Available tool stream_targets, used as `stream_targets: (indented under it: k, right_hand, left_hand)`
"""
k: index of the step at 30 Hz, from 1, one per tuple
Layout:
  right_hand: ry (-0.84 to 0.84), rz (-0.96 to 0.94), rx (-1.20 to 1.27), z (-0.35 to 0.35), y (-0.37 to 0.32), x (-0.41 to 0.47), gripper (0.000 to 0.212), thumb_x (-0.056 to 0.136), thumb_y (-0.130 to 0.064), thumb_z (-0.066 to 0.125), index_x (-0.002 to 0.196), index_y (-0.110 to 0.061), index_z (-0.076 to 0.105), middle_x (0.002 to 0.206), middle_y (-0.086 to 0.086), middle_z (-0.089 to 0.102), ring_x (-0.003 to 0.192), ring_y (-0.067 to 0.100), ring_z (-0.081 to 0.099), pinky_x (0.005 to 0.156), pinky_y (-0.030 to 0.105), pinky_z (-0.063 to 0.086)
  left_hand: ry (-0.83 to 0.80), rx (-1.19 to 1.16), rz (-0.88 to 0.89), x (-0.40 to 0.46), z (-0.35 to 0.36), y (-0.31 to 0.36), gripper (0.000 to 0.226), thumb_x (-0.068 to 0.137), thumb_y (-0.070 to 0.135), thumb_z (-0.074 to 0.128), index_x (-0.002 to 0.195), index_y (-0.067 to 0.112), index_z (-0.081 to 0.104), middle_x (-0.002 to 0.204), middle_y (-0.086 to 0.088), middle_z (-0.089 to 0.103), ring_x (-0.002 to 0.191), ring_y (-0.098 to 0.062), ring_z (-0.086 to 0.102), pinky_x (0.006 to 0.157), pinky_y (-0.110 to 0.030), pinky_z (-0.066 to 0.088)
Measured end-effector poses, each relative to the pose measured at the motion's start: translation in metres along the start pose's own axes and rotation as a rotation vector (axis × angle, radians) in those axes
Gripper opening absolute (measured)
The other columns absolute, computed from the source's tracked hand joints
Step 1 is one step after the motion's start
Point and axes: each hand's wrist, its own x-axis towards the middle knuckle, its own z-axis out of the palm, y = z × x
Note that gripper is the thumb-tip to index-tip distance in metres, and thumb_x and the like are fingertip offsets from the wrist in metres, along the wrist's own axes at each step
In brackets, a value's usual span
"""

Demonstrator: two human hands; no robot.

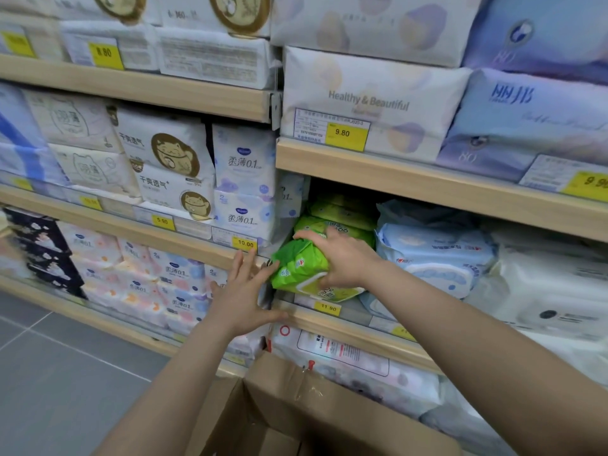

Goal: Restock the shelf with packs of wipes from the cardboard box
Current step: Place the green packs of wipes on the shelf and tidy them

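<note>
While the cardboard box (316, 419) sits open below, the shelf (355, 327) carries stacked green wipes — the right hand (342, 258) grips a green pack (301, 269) from above at the shelf's front edge; left hand (243, 291) spread, fingers straight — beside it.

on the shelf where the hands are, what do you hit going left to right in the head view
left hand → green pack → right hand → blue packs → white packs

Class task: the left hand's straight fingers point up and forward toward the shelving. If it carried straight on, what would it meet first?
Probably the shelf edge by the 10.00 tag; the left hand looks nearly there, though depth is unclear.
</note>
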Motion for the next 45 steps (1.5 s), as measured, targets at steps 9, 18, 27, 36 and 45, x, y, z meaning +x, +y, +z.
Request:
stream_targets:
  k: [9,18,27,36,45]
  right_hand:
    - [-0.12,0.185,0.018,-0.005,0.001,0.035,0.105,0.066,-0.027,0.081,0.144,-0.04,0.013,0.133,0.015,0.039,0.116,0.035,0.051,0.083,0.039,0.047]
    - [-0.031,0.159,0.266,0.014,0.012,0.032,0.119,0.063,-0.023,0.081,0.14,-0.055,-0.004,0.136,0.02,0.032,0.117,0.038,0.046,0.095,0.047,0.045]
    - [-0.105,0.025,0.008,0.018,0.009,0.029,0.099,0.071,-0.029,0.078,0.147,-0.039,0.014,0.134,0.016,0.037,0.123,0.035,0.037,0.092,0.04,0.042]
    - [-0.259,0.118,-0.067,0.031,-0.008,0.065,0.107,0.074,-0.025,0.074,0.147,-0.044,-0.002,0.141,0.016,0.033,0.123,0.035,0.04,0.094,0.046,0.044]
    - [-0.025,0.1,-0.164,0.059,0.014,0.029,0.091,0.081,-0.062,0.056,0.15,-0.031,0.004,0.142,0.015,0.035,0.127,0.034,0.036,0.105,0.044,0.028]
  left_hand:
    - [0.023,0.154,-0.042,0.004,0.01,0.011,0.11,0.069,0.067,0.063,0.147,0.035,-0.008,0.154,-0.006,-0.022,0.14,-0.027,-0.023,0.102,-0.063,0.027]
    - [0.072,0.126,-0.01,0.004,0.012,0.006,0.112,0.066,0.066,0.066,0.143,0.042,-0.012,0.155,-0.005,-0.017,0.14,-0.025,-0.019,0.099,-0.063,0.032]
    - [0.067,0.131,-0.045,0.006,0.014,0.009,0.11,0.066,0.068,0.065,0.146,0.039,-0.005,0.154,-0.004,-0.022,0.139,-0.025,-0.024,0.097,-0.062,0.035]
    - [0.106,0.084,0.001,0.005,0.015,0.004,0.117,0.063,0.064,0.069,0.145,0.037,-0.01,0.155,-0.003,-0.017,0.14,-0.023,-0.02,0.095,-0.059,0.04]
    - [0.126,0.117,0.013,0.004,0.015,0.004,0.12,0.062,0.065,0.07,0.145,0.035,-0.011,0.155,-0.005,-0.014,0.141,-0.025,-0.018,0.092,-0.05,0.043]
